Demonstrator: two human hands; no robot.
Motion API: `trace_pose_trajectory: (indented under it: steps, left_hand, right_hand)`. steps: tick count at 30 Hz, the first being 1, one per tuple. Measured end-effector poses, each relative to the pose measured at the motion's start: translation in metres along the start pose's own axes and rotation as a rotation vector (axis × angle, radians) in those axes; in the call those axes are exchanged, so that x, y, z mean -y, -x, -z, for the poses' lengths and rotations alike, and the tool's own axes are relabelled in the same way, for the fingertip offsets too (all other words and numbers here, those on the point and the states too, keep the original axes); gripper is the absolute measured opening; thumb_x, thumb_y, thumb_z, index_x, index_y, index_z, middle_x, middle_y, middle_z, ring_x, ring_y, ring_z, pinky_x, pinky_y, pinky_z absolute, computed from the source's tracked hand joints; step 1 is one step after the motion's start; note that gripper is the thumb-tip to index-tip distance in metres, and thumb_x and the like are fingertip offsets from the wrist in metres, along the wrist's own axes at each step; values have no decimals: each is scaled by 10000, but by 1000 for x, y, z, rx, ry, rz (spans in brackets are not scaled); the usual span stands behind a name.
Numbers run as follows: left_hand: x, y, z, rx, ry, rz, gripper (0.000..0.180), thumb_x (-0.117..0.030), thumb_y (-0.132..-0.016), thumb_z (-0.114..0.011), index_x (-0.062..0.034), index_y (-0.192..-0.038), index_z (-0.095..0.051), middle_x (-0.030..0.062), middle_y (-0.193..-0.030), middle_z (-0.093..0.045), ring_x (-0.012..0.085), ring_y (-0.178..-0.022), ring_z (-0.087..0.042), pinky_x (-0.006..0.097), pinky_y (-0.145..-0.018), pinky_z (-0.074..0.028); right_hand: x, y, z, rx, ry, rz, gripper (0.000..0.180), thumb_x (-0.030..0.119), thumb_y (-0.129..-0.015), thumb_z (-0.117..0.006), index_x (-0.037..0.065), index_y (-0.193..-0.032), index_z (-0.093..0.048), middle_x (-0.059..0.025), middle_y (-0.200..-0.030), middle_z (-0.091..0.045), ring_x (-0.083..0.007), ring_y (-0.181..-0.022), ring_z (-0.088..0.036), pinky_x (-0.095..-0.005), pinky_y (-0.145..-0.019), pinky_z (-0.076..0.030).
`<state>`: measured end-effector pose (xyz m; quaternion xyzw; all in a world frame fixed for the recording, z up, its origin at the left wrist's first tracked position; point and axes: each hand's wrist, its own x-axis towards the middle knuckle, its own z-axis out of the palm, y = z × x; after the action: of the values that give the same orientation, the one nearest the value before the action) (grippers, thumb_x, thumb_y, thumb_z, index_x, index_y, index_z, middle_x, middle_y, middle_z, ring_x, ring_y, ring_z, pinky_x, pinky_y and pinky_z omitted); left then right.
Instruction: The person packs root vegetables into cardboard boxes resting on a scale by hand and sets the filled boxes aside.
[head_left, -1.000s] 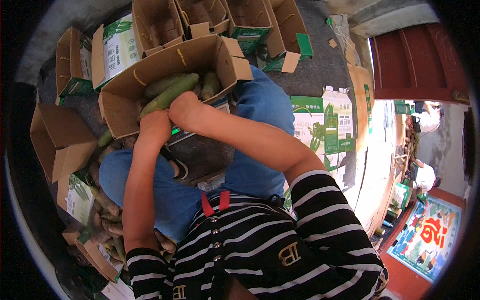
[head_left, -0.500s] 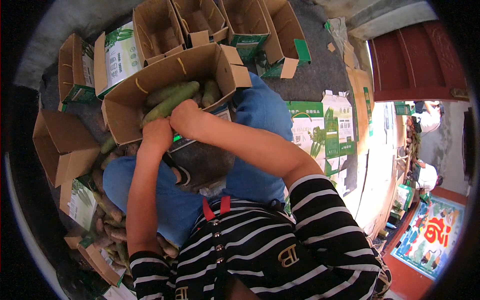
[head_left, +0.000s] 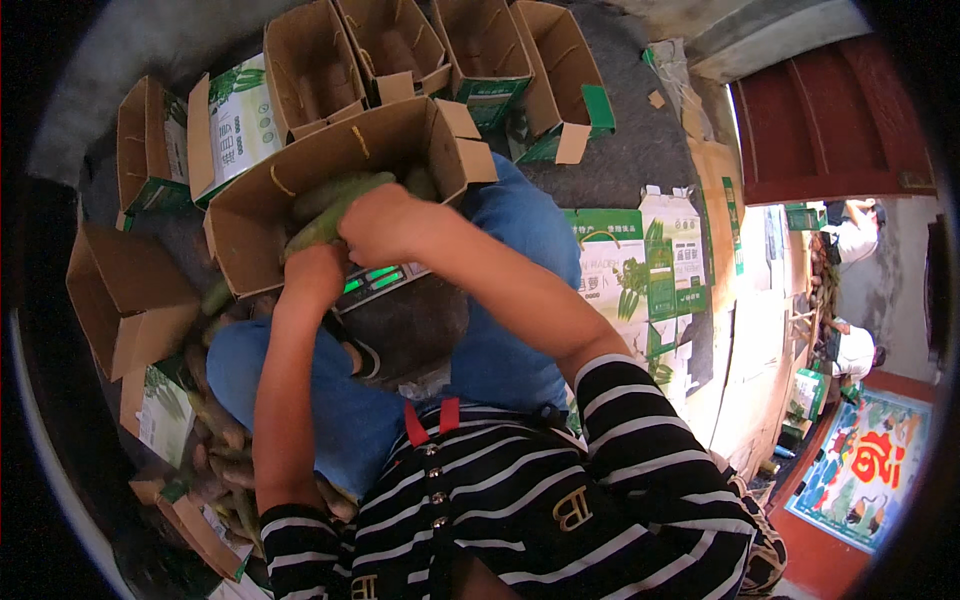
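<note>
In front of me an open cardboard box (head_left: 320, 155) with yellow cord handles holds several long green radishes. My left hand (head_left: 316, 272) is closed at the near end of one green radish (head_left: 318, 226), beside the box's near edge. Close by on the right, my right hand (head_left: 383, 226) is curled over the same radish. Both sets of fingertips are partly hidden. A second radish (head_left: 335, 190) lies behind it in the box. Just below my hands glows the green display of a scale (head_left: 372, 282), partly under the box.
Several open boxes (head_left: 395, 50) stand in an arc beyond mine, with another open box (head_left: 135, 285) at left. Loose radishes (head_left: 225, 470) pile beside my left leg. Flattened printed cartons (head_left: 640, 265) lie at right. Two people (head_left: 855, 235) are far right, near a red door (head_left: 830, 120).
My right hand has shifted slightly up and over the radish, and the left a little right. More of the scale's lit display shows between my arms. The box sits slightly lower in view.
</note>
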<state>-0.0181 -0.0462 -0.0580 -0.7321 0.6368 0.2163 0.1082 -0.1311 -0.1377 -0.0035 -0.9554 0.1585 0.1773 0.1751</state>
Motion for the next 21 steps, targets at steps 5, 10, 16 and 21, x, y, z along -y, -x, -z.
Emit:
trace_pose_trajectory:
  steps: [5,10,16,21]
  left_hand:
    - [5,0,-10,-79,18,-59,230,-239,-763,-561,-24,-840,-583,190,-800,-595,355,-774,-573,451,-666,-453]
    - [2,1,-3,-18,40,-58,245,-213,-767,-561,-25,-922,-540,188,-826,-589,348,-808,-566,441,-690,-448]
    - [5,2,-5,-28,35,-50,251,-225,-765,-564,-23,-912,-543,192,-829,-585,347,-813,-565,443,-689,-447]
    - [0,0,-4,-41,-4,-71,199,-204,-760,-569,-31,-857,-549,162,-831,-578,316,-790,-579,409,-671,-462]
  right_hand:
    - [-60,64,32,-897,-363,-95,240,218,-785,-543,36,-935,-589,-136,-918,-589,-279,-820,-580,-340,-698,-458]
    - [-177,109,0,-1133,-205,-672,199,168,-787,-492,65,-931,-583,-143,-893,-593,-310,-840,-565,-385,-709,-452]
    - [-274,101,-91,-524,40,-872,269,79,-796,-399,107,-1006,-564,-131,-1067,-545,-297,-912,-556,-380,-749,-457]
    - [-313,103,-106,-256,198,-859,277,81,-802,-404,102,-1040,-544,-104,-1178,-472,-293,-961,-545,-386,-776,-456]
